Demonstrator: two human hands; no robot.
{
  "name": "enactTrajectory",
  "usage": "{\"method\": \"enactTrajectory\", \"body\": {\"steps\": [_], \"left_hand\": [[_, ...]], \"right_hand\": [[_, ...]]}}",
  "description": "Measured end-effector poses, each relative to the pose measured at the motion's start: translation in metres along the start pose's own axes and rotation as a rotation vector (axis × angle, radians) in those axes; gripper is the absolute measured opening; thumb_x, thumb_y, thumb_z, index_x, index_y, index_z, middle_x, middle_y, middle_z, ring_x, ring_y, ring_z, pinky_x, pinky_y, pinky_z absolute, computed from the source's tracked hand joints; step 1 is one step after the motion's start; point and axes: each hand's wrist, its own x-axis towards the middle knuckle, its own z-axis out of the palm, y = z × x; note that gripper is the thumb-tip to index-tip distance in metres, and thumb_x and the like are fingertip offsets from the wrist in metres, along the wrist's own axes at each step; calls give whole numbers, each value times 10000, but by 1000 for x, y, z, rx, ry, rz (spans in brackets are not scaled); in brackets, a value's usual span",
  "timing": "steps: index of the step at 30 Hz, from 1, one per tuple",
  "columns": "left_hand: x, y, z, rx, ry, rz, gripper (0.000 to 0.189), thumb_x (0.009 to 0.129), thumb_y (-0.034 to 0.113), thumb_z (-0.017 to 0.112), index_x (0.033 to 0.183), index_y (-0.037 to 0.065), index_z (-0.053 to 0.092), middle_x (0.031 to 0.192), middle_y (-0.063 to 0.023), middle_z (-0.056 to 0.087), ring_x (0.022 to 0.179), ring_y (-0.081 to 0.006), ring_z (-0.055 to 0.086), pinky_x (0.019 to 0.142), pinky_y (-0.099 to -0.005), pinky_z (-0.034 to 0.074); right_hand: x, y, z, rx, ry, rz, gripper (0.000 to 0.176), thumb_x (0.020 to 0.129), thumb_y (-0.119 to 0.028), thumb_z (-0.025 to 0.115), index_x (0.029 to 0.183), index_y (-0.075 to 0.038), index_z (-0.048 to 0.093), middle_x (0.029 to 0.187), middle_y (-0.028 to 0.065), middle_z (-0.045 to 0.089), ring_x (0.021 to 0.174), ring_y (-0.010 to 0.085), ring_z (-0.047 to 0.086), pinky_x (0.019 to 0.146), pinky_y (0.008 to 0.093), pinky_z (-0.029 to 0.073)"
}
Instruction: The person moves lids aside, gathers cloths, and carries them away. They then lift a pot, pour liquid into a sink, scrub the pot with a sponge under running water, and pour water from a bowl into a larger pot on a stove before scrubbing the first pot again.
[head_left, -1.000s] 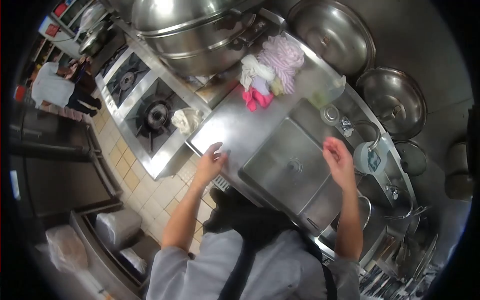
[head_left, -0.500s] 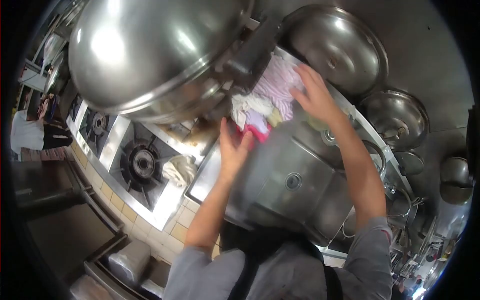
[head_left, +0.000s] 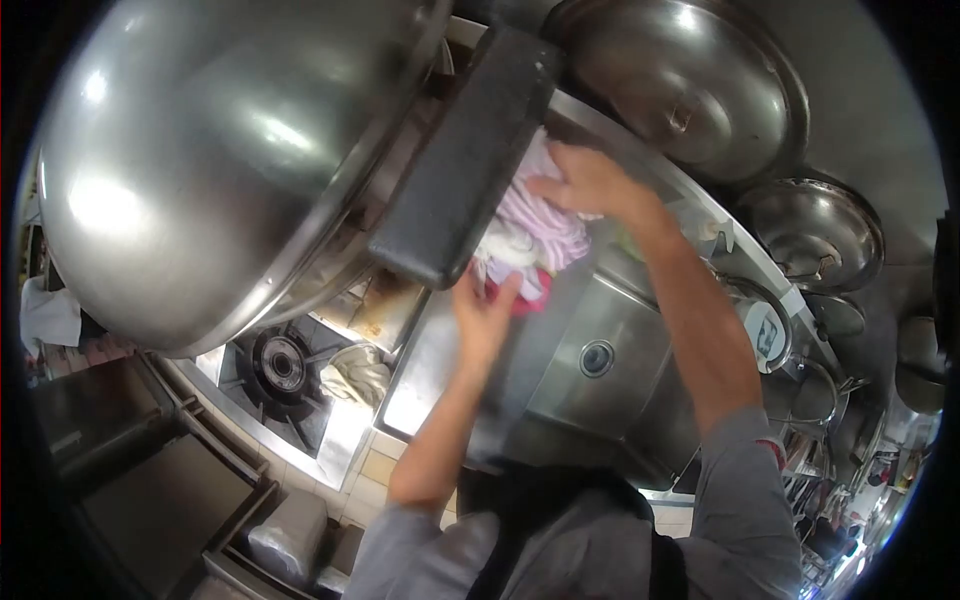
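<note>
A bundle of crumpled cloths (head_left: 545,225), striped pink, white, lilac and bright red-pink, sits on the metal surface beside the sink. My left hand (head_left: 485,312) cups its near left end, with the thumb against the cloth and the fingers partly hidden. From the far right side, my right hand (head_left: 600,185) presses on the striped pink part, thumb and fingers around the fabric. Just left of the bundle is a long black rectangular object (head_left: 465,150), whose lower end comes close to my left fingers.
A metal sink (head_left: 570,385) with a drain lies right of the bundle. A huge metal dome (head_left: 230,150) fills the upper left. Below it are a gas burner (head_left: 280,365) and a pale cloth (head_left: 357,376). Round metal lids (head_left: 690,90) stand along the wall.
Both hands have closed in on the bundle, and it looks more gathered. The view has shifted, with the dome and black object now larger and lower.
</note>
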Motion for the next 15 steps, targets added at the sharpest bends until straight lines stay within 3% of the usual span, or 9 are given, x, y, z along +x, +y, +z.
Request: {"method": "enactTrajectory", "body": {"steps": [3,7,10,11,13,15], "left_hand": [[-40,1,-12,-137,-54,-175,601,885,-3,735,1394,30,418,1328,-99,531,1165,-163,548,965,-317,497],[-89,24,-32,-170,-15,-327,571,886,6,738,1377,43,449,1319,-86,535,1162,-164,555,961,-319,502],[-109,34,-62,-82,-44,-488,539,893,51,749,1356,40,474,1301,-84,541,1162,-171,556,959,-315,497],[-113,34,-74,-32,-79,-508,538,892,78,760,1351,39,482,1290,-84,543,1162,-173,553,959,-312,494],[-127,30,-97,228,-62,-507,630,882,197,795,1380,32,445,1273,-103,530,1165,-199,535,931,-313,500],[-137,33,-104,219,54,-462,687,877,229,801,1402,31,405,1302,-120,499,1187,-215,515,941,-334,498]], "right_hand": [[-16,-16,16,51,-32,-74,644,856,-580,643,1201,-36,613,1119,262,674,1072,420,640,919,471,495],[-42,-39,20,171,-204,-80,653,827,-597,678,1131,-20,642,1034,241,693,1004,416,670,902,466,512],[-40,-23,23,357,-214,-111,628,853,-583,681,1133,-22,647,1081,221,679,1090,393,644,933,451,498],[-33,-9,30,227,-73,-227,666,871,-573,680,1224,-11,628,1230,224,614,1225,380,569,1004,439,469],[-21,12,28,253,20,-188,724,873,-581,673,1298,-2,589,1361,233,526,1298,394,498,1064,442,428],[-8,21,31,197,88,-168,782,877,-592,662,1361,11,544,1451,246,453,1344,406,450,1109,444,393]]}}
